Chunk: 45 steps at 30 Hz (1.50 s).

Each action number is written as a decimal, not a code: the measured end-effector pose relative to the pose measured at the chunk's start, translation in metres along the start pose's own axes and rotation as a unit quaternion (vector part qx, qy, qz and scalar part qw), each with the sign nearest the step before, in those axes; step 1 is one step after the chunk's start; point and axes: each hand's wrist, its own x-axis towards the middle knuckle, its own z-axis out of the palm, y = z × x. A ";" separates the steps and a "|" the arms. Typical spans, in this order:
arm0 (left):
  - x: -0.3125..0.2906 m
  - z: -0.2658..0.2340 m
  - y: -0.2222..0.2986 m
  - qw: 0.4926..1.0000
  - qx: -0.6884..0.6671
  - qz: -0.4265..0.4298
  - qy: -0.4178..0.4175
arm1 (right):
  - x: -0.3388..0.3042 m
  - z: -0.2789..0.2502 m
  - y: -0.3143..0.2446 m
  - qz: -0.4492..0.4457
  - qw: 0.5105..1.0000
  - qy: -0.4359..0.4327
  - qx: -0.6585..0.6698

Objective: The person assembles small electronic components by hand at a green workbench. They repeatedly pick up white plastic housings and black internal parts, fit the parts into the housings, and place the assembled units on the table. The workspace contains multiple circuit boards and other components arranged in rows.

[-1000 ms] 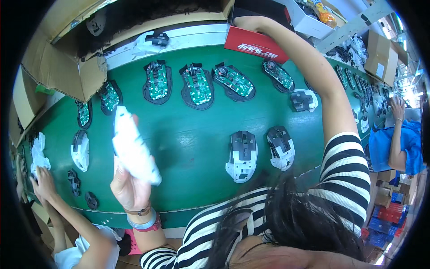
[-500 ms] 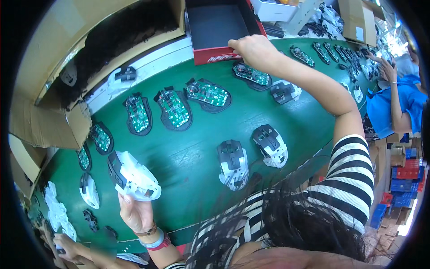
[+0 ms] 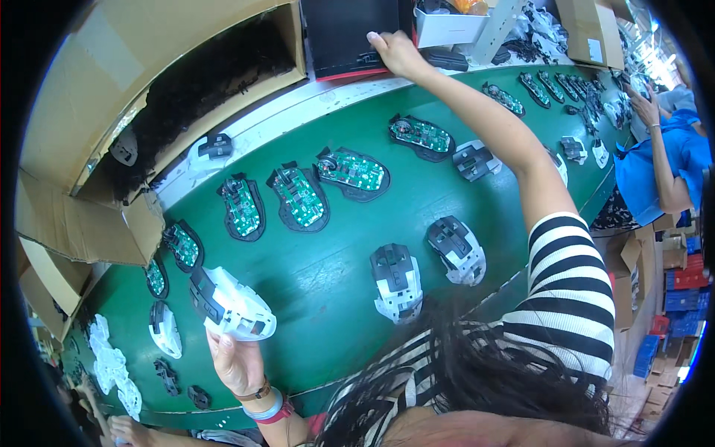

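My left hand [image 3: 237, 362] grips a white-and-dark-grey mouse shell [image 3: 232, 304] by its lower end, raised above the green table [image 3: 328, 313]. Up at the back, my right hand [image 3: 399, 55] is over the front part of a red-edged black box [image 3: 342, 33]. Its thumb points left and its fingers are curled. A few small dark parts [image 3: 368, 57] lie by the fingertips; whether any is pinched between them is hidden. Two more mouse shells [image 3: 396, 283] [image 3: 456, 249] rest right of my left hand. Several mouse bases with green circuit boards [image 3: 299, 197] lie in a row beyond it.
A large cardboard box [image 3: 141, 223] of black parts stands at the back left. White shell pieces [image 3: 112, 361] lie far left, near a person's hand [image 3: 128, 430]. Another person in blue [image 3: 663, 160] works at the far right. A white bin [image 3: 450, 28] stands behind my right hand.
My right hand has moved back and slightly left, from the box's front edge to over its inside. My left hand still holds the mouse shell. The whole view has shifted a little.
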 end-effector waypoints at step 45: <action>-0.009 0.028 0.023 0.931 0.278 0.174 0.160 | -0.235 0.013 -0.339 -0.270 0.799 -0.302 0.445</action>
